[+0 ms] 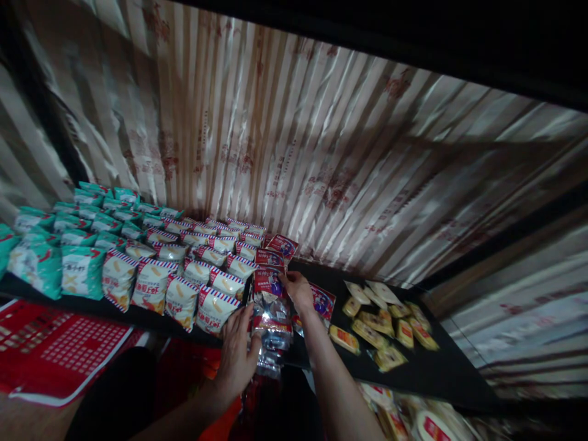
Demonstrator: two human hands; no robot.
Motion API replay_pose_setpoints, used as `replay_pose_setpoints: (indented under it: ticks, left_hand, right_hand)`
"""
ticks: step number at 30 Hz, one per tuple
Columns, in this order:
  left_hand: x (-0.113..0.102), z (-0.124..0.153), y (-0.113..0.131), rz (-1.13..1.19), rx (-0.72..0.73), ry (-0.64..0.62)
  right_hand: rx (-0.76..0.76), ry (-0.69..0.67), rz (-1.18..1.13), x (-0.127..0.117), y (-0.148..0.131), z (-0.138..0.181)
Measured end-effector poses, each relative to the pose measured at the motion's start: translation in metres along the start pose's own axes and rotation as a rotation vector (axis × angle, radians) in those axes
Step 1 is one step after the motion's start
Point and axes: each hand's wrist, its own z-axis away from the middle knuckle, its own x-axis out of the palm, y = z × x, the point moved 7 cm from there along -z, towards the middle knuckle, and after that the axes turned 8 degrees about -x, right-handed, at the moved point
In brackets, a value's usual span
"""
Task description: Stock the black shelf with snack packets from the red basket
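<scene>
Red and silver snack packets point(271, 309) overlap in a row at the front middle of the black shelf point(459, 367). My right hand point(298, 291) has its fingers closed on the right edge of a red packet in this row. Along the row's left side lies my left hand point(236, 352), fingers stretched out and thumb apart, against the packets' edge. Another red packet point(324, 303) shows just right of my right wrist. White snack bags with striped tops point(215, 309) stand close to the left of my left hand.
Teal bags point(82, 272) fill the shelf's left end. Small yellow packs point(376, 321) lie loosely on the right. Behind is a pleated, printed sheet point(275, 122). A red basket point(64, 343) is below left, and more packaged food point(432, 425) is below right.
</scene>
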Motion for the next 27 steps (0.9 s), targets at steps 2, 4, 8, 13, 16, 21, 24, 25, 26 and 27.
replay_pose_setpoints:
  ticks: [2, 4, 8, 13, 16, 21, 24, 25, 26, 27]
  left_hand:
    - [-0.002, -0.001, 0.001, -0.003, 0.007, 0.011]
    - [-0.003, -0.001, 0.003, -0.007, 0.017, 0.020]
    - [-0.002, -0.002, 0.003, -0.019, 0.006, 0.020]
    - [0.000, -0.002, 0.003, -0.033, 0.007, 0.005]
    - [0.001, -0.002, 0.001, -0.030, -0.001, -0.005]
    - [0.001, -0.003, 0.000, -0.021, -0.023, -0.011]
    - [0.001, -0.004, 0.001, -0.016, -0.023, -0.004]
    - [0.001, -0.004, 0.001, -0.015, -0.021, -0.001]
    - [0.001, -0.003, 0.001, -0.016, -0.018, 0.000]
    - [0.001, -0.003, 0.002, -0.019, -0.015, -0.001]
  right_hand:
    - [0.006, 0.006, -0.002, 0.000, 0.001, -0.001]
    - [0.008, 0.017, -0.007, 0.001, 0.002, -0.002]
    - [0.008, 0.034, -0.027, 0.002, 0.004, -0.004]
    - [0.001, 0.035, -0.052, 0.001, 0.002, -0.004]
    - [-0.002, 0.021, -0.066, 0.002, 0.001, -0.005]
    - [0.009, 0.016, -0.121, 0.005, 0.007, -0.010]
    - [0.009, 0.008, -0.187, 0.009, 0.011, -0.012]
    - [0.010, 0.005, -0.212, 0.010, 0.012, -0.013]
    - [0.011, 0.003, -0.240, 0.011, 0.013, -0.013]
    - [0.012, 0.003, -0.269, 0.012, 0.013, -0.012]
